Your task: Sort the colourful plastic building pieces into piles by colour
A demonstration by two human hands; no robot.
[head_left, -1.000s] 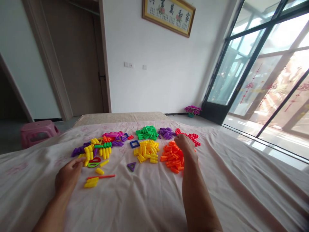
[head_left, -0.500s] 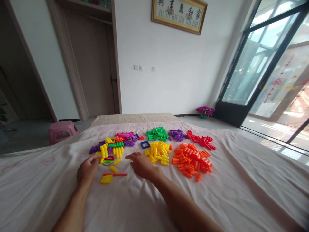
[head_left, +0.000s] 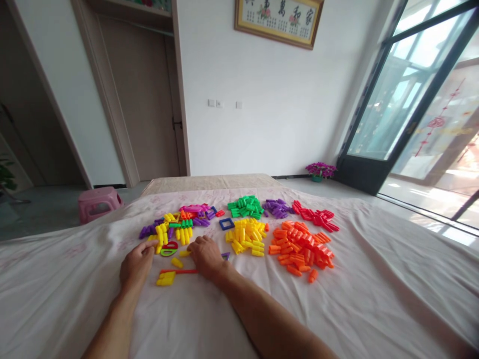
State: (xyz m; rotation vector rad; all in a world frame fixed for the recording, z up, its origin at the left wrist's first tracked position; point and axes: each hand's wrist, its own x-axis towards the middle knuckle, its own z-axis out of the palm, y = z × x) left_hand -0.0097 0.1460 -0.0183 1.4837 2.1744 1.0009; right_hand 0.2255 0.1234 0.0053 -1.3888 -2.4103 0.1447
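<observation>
My left hand (head_left: 136,263) rests at the left of the mixed pile, its fingers pinched together against the yellow blocks (head_left: 160,237); what lies between the fingertips is hidden. To the right, my right hand (head_left: 205,255) curls its fingers down over the end of a loose yellow block (head_left: 184,254). Between the hands are a red and green ring-like piece (head_left: 169,249) and another yellow block (head_left: 177,263). Nearer me lies a thin red stick (head_left: 183,271) beside joined yellow blocks (head_left: 165,279). A small purple triangle (head_left: 225,256) shows just behind my right wrist.
Piles of yellow (head_left: 247,234), orange (head_left: 301,247), green (head_left: 246,207), purple (head_left: 277,209) and red blocks (head_left: 316,217) spread across the cloth-covered table (head_left: 374,299). A blue square frame (head_left: 226,224) lies by the yellow pile. A pink stool (head_left: 100,203) stands beyond the left edge.
My right hand has moved left and toward me, its outstretched fingers now curled onto the loose yellow block. The purple triangle has come into view. My left hand has stayed nearly still.
</observation>
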